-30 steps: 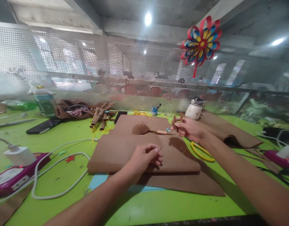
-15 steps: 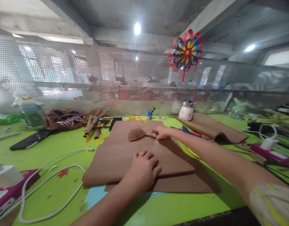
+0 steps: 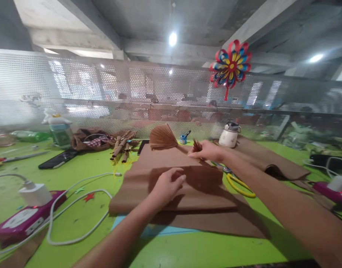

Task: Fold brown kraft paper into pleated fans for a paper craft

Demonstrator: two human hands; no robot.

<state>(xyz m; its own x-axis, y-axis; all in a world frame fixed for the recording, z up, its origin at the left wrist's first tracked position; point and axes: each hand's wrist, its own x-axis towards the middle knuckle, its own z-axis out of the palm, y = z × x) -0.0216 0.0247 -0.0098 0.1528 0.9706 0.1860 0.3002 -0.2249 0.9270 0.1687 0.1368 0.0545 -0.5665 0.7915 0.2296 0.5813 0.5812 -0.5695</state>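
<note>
My right hand [image 3: 206,150] is closed around the narrow end of a pleated brown paper fan [image 3: 163,137]. The fan's wide end points left, raised above the far edge of the brown paper sheets [image 3: 137,193]. A short brown piece sticks up beside my fingers; I cannot tell whether it belongs to the fan. Over the middle of the sheets, my left hand [image 3: 167,185] hovers or rests lightly, fingers loosely bent, thumb apart, holding nothing. Light blue paper [image 3: 171,231] shows under the sheets' near edge. Yellow-handled scissors [image 3: 239,187] lie to the right, partly behind my right forearm.
Behind the sheets stands a small blue jar [image 3: 183,139]. Rolled brown pieces [image 3: 123,147], a phone [image 3: 57,159], a white cable [image 3: 76,243] and a purple power strip [image 3: 28,219] lie left. A white flask [image 3: 228,135] and large brown paper [image 3: 260,158] are at the right.
The paper fan has been lifted off the sheets and moved away from me, turning its wide end upward. My left hand has loosened from pressing the paper. The view has shifted left.
</note>
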